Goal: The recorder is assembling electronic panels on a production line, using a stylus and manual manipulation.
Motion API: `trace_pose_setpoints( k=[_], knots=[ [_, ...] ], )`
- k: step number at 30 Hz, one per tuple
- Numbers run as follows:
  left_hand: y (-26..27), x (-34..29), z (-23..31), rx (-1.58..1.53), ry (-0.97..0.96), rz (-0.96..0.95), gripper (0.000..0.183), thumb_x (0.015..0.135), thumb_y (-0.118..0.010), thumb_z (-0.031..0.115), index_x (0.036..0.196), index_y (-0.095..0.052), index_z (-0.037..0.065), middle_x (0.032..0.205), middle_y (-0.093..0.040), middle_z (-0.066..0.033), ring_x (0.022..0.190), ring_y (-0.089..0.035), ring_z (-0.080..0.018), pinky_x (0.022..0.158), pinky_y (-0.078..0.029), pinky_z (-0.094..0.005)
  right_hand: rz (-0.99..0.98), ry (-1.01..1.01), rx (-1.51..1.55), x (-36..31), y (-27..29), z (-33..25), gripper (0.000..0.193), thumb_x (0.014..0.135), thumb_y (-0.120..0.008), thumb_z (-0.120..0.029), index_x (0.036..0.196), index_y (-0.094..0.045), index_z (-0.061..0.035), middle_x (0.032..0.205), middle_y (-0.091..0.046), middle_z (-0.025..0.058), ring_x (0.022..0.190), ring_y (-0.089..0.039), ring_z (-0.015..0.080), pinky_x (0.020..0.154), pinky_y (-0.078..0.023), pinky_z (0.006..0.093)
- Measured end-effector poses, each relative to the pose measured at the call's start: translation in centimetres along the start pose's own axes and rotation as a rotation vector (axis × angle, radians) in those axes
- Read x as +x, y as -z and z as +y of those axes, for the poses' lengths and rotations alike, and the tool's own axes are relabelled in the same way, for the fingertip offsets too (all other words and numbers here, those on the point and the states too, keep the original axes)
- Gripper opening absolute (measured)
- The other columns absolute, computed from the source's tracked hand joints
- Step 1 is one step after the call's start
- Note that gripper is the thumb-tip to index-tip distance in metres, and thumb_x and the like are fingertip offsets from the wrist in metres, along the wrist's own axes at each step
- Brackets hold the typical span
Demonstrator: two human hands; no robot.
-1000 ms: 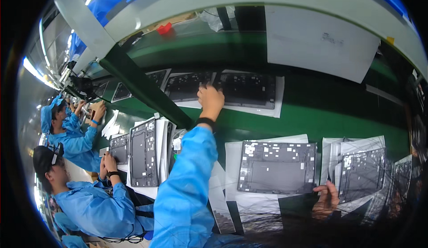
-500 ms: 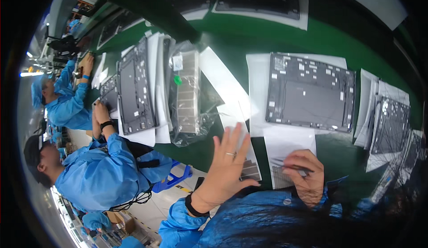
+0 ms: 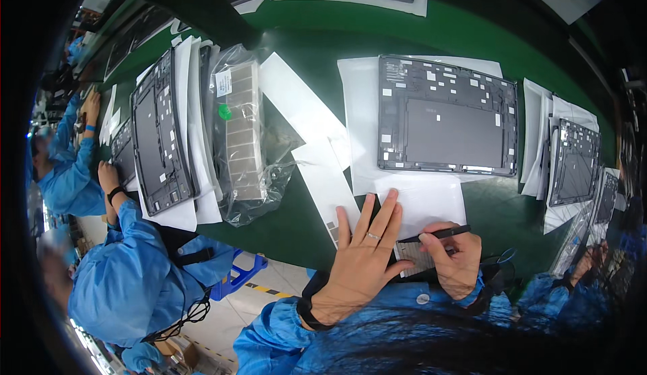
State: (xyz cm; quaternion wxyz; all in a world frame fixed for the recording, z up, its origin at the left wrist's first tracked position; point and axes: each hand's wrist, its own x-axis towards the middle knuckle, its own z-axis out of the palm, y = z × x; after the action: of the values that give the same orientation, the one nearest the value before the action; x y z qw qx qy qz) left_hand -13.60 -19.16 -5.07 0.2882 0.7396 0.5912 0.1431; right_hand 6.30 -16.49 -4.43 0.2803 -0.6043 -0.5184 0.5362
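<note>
My left hand [image 3: 367, 254] lies flat with its fingers apart, its fingertips on a white sheet [image 3: 428, 206] at the table's near edge. Grey-brown strips [image 3: 414, 259] show on the sheet's near end, between my hands. Over them, my right hand [image 3: 457, 260] is closed round slim black tweezers [image 3: 453, 232]; the tips are hard to make out. Just beyond the sheet, a dark tablet-like housing [image 3: 455, 132] dotted with small white patches lies on white paper. Beside my left fingers is another white strip sheet [image 3: 327, 183], with a few grey-brown pieces at its near end.
A clear plastic bag [image 3: 242, 132] of grey-brown strip sheets lies left of centre. Stacked housings with paper stand at the left [image 3: 162, 132] and right [image 3: 573, 163]. A dark post [image 3: 195, 4] crosses the upper left. Co-workers in blue [image 3: 128, 274] sit at the left.
My left hand has come down and right onto the white sheet. The tweezers have turned in my right hand, their rear end now pointing up and right. The whole view has shifted.
</note>
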Motion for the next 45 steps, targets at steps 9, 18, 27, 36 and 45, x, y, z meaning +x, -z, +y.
trace_pose_setpoints(
  k=[9, 18, 27, 36, 45],
  knots=[
    [5.4, 2.8, 2.5, 0.002, -0.021, -0.012, 0.090, 0.087, -0.079, 0.043, 0.155, -0.042, -0.003, 0.162, -0.036, -0.0224, 0.143, -0.042, -0.0432, 0.121, -0.032, -0.0570, 0.251, 0.023, 0.300, 5.0, 3.1, -5.3, 0.018, 0.100, -0.074, -0.011, 0.109, -0.069, 0.0045, 0.093, -0.075, 0.0109, 0.078, -0.074, 0.0163, 0.070, -0.057, 0.0273],
    [4.6, 17.4, 1.1, 0.166, -0.149, 0.170, 0.098, 0.076, -0.089, 0.033, 0.148, -0.042, -0.014, 0.159, -0.037, -0.0263, 0.138, -0.044, -0.0447, 0.119, -0.040, -0.0498, 0.403, 0.234, 0.311, 21.6, 1.8, -5.6, 0.024, 0.101, -0.074, -0.018, 0.107, -0.069, 0.0044, 0.090, -0.074, 0.0081, 0.081, -0.072, 0.0126, 0.073, -0.056, 0.0256],
    [4.0, 18.4, 0.9, 0.274, -0.067, 0.119, 0.110, 0.067, -0.091, 0.039, 0.150, -0.042, -0.013, 0.161, -0.035, -0.0221, 0.138, -0.044, -0.0402, 0.116, -0.045, -0.0442, 0.454, 0.251, 0.288, 21.8, 0.7, -6.6, 0.024, 0.099, -0.076, -0.018, 0.107, -0.071, 0.0034, 0.086, -0.075, 0.0077, 0.078, -0.070, 0.0099, 0.071, -0.054, 0.0249],
    [3.9, 18.5, 0.9, 0.261, -0.046, 0.068, 0.121, 0.063, -0.091, 0.047, 0.155, -0.036, -0.011, 0.164, -0.033, -0.0215, 0.144, -0.043, -0.0400, 0.118, -0.040, -0.0548, 0.443, 0.286, 0.243, 22.0, 0.8, -6.2, 0.024, 0.100, -0.076, -0.019, 0.106, -0.071, 0.0039, 0.086, -0.075, 0.0095, 0.078, -0.070, 0.0108, 0.070, -0.055, 0.0259],
    [4.0, 18.6, 1.7, 0.329, -0.060, 0.085, 0.118, 0.065, -0.093, 0.039, 0.157, -0.034, -0.007, 0.158, -0.039, -0.0210, 0.134, -0.047, -0.0402, 0.112, -0.047, -0.0445, 0.443, 0.315, 0.284, 21.8, 0.7, -5.5, 0.023, 0.099, -0.076, -0.018, 0.105, -0.072, 0.0041, 0.085, -0.076, 0.0094, 0.078, -0.071, 0.0115, 0.070, -0.055, 0.0265]
  ],
)
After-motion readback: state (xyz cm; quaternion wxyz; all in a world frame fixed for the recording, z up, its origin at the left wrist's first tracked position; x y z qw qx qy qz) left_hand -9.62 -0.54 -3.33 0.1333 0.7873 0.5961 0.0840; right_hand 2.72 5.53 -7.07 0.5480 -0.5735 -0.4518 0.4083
